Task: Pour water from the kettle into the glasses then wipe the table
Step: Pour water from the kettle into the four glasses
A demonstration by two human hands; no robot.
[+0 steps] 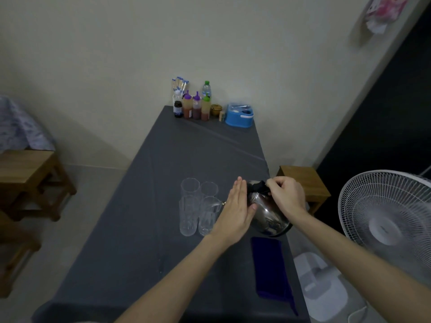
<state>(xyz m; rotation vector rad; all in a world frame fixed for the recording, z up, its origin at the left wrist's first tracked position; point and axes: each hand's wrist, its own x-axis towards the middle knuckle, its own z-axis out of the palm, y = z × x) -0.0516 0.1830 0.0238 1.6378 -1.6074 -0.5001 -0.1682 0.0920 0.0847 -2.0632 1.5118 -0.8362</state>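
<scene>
The steel kettle (268, 213) is tilted toward the near-right glass (208, 215); its black handle is pinched by the right grip (285, 194), its side supported by the flat, spread left grip (236, 206).

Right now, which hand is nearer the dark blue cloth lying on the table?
About even, arguably the left. The left hand lies flat against the kettle, up and left of the cloth. The right hand grips the kettle's handle, farther up beyond it.

Dim, flat indoor light with soft shadows; wide-angle bending stretches the edges, the fan (389, 220) looks smeared, and faint glare marks the kettle (268, 213).
</scene>
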